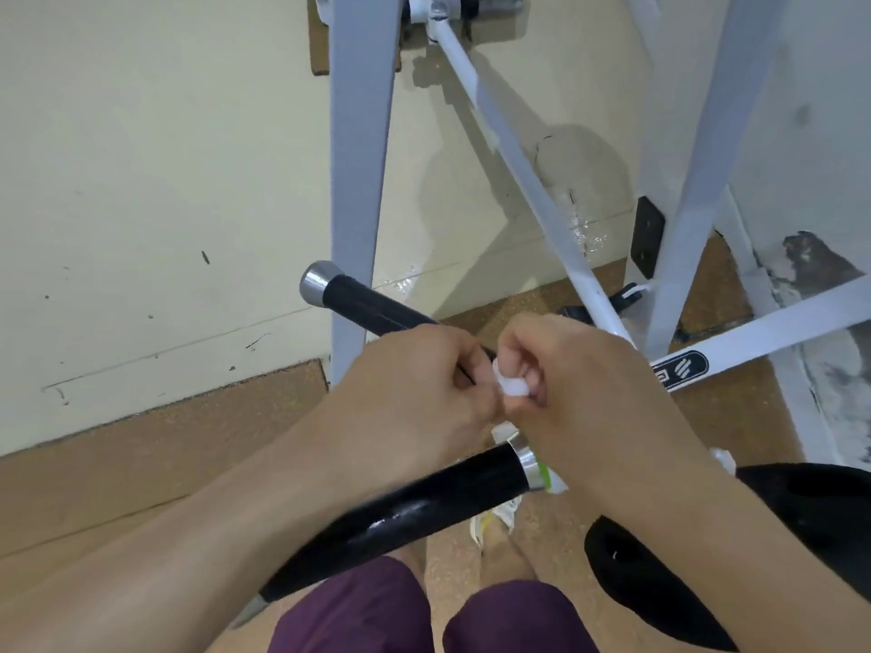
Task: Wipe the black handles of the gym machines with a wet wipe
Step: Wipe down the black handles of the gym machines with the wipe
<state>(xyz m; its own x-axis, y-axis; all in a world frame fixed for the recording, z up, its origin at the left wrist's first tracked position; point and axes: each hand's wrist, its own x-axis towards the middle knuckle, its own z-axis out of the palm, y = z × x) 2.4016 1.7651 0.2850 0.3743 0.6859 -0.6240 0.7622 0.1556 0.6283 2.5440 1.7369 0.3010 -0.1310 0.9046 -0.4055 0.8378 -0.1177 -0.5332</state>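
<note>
Seen from the head camera, 2 bare hands meet in the middle of the view above a cork-brown floor [141, 468]. The left hand [414, 384] is curled into a fist around the far black handle [367, 304], gripping it at the near end of the grip so that the rest of the black sleeve and its silver end cap [316, 281] stick out up and to the left. The right hand [561, 374] is closed tight, knuckle to knuckle with the left, and pinches a bunched white wet wipe [511, 385] between thumb and bent fingers; the wipe sits just at the gap between the 2 hands, right beside the handle, though whether it actually touches the black grip cannot be told. A 2nd black handle [424, 506] with a silver collar crosses below the forearms, glossy with a wet-looking sheen along its top. Behind the hands stand the white frame bars [358, 172] of the machine against a cream wall [141, 157]. A black padded seat [660, 582] shows at the lower right, and the person's maroon shorts [358, 610] fill the bottom edge, with a light shoe [495, 520] on the floor between handle and seat.
</note>
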